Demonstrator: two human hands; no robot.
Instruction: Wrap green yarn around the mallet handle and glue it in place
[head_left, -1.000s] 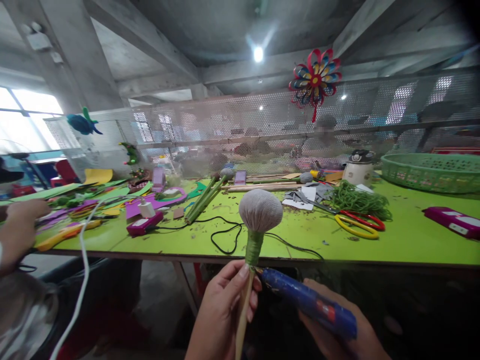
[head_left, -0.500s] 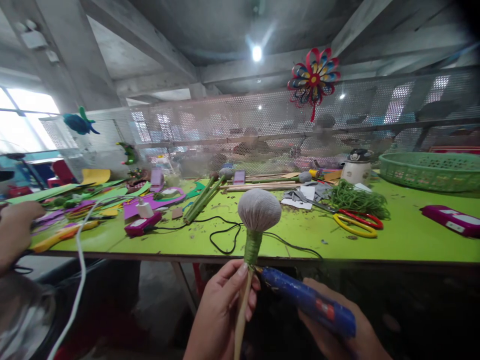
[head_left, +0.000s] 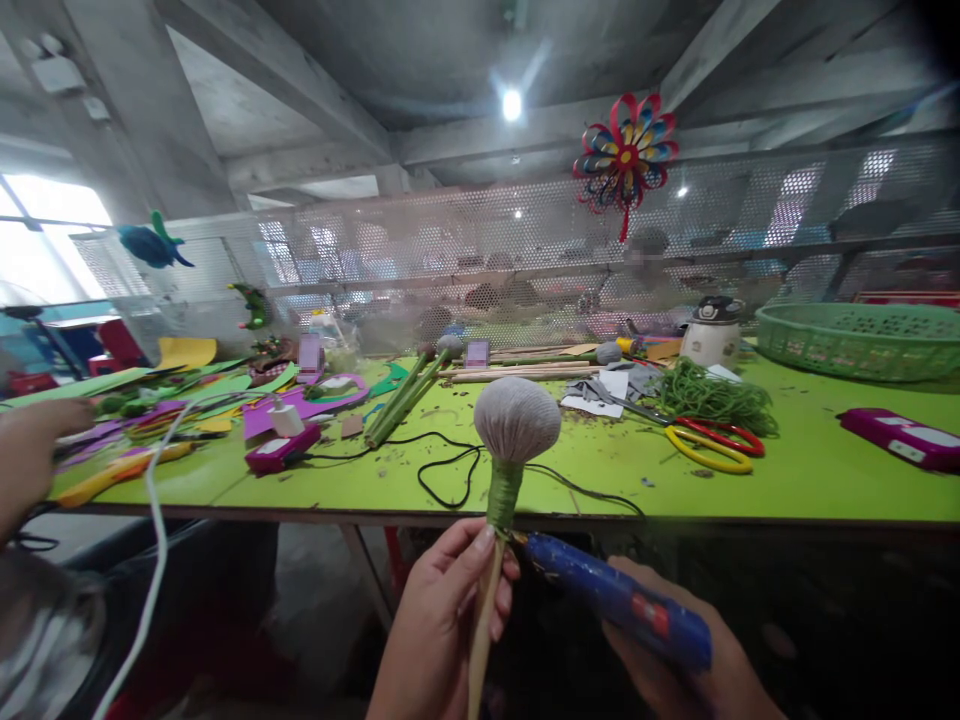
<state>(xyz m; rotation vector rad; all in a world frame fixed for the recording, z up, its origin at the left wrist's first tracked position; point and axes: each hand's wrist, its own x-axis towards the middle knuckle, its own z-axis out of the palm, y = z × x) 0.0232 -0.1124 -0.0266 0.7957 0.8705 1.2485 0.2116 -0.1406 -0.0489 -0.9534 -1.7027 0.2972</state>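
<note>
My left hand [head_left: 444, 622] is closed round a wooden stick [head_left: 487, 625], just under its head. Grey pleated fabric forms a round head [head_left: 517, 420] on top, and green cord [head_left: 504, 495] is wound about the neck below it. In my right hand [head_left: 679, 640] is a blue glue gun [head_left: 615, 598], held from behind, so most of my fingers are hidden by it. Its nozzle points left and sits right beside the lower end of the green winding; I cannot tell whether it touches.
Along the green table [head_left: 540, 500] lie scissors [head_left: 709, 448], green cord bundles [head_left: 716, 400], green-wrapped stems [head_left: 405, 405], a purple box-like device [head_left: 283, 448] and black cable. A green basket [head_left: 862, 340] stands right. Another person's hand [head_left: 34, 450] is at far left, near a white cable [head_left: 156, 520].
My hands, the stick and the glue gun stay almost in place. The view has shifted very slightly, and the other person's hand at left has moved a little.
</note>
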